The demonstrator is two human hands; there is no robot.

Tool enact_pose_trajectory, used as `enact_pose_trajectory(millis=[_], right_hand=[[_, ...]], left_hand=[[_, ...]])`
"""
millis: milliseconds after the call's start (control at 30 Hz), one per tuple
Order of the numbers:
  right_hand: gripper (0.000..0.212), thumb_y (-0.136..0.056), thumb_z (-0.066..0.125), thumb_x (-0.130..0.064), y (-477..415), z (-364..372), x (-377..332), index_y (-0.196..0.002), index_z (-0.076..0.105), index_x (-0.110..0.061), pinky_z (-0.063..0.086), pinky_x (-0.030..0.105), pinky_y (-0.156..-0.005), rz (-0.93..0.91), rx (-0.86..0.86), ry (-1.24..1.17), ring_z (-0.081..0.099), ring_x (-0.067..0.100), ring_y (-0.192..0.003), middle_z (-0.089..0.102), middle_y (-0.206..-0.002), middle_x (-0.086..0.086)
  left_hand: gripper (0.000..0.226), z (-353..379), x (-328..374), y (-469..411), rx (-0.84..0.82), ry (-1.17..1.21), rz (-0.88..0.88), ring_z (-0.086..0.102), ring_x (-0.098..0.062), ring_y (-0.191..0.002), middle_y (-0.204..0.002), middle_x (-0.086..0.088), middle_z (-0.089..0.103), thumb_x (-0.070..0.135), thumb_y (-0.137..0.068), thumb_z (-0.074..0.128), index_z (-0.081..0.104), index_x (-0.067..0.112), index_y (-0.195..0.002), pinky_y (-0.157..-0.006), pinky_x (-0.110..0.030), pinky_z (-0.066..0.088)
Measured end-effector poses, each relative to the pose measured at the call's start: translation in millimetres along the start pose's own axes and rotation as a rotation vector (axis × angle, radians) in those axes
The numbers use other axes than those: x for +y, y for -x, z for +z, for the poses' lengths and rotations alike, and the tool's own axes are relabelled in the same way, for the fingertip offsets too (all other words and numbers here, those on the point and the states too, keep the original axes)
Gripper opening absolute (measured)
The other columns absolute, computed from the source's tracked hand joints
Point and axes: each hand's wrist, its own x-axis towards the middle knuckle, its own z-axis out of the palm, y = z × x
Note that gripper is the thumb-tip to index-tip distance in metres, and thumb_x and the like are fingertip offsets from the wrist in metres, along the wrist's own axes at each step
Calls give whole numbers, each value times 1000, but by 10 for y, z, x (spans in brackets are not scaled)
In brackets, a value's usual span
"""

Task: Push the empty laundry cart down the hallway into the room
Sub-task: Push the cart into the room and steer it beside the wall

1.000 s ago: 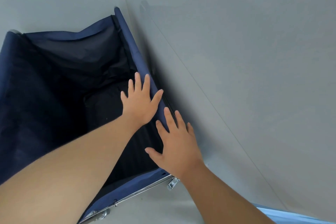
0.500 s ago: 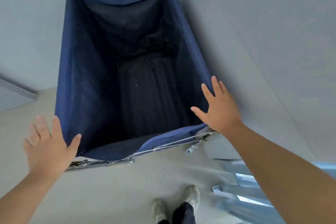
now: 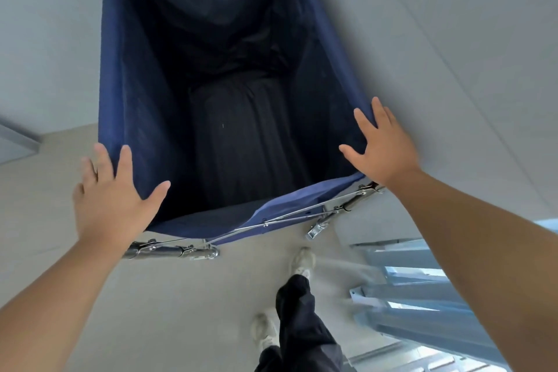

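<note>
Beside the wall: cart stands on the floor, directly ahead of the person.
Left hand: on the near left rim corner; fingers straight and apart.
Right hand: on the near right rim corner; fingers straight and apart.
Frame: metal, below the near rim.

Your laundry cart is matt navy cloth on a shiny metal frame, floor looks smooth matt beige.
</note>
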Motion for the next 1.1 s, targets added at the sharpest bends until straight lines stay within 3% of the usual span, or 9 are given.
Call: enact_pose_trajectory(millis=[467, 1100], right_hand=[[81, -93, 51, -62, 25, -19, -24, -158, 18, -29, 32, 47, -116, 38, -16, -46, 9, 26, -155, 0, -170, 2], [83, -92, 50, -64, 3, -42, -61, -159, 14, -30, 35, 47, -115, 41, -42, -63, 12, 27, -154, -3, -170, 1]], left_hand=[[93, 52, -4, -3, 0, 2, -24, 19, -44, -148, -167, -14, 12, 78, -83, 42, 21, 23, -154, -94, -66, 45], [89, 114, -64, -66, 24, -21, 14, 24, -45, -144, -161, -17, 19, 75, -82, 48, 29, 22, -151, -78, -64, 52]])
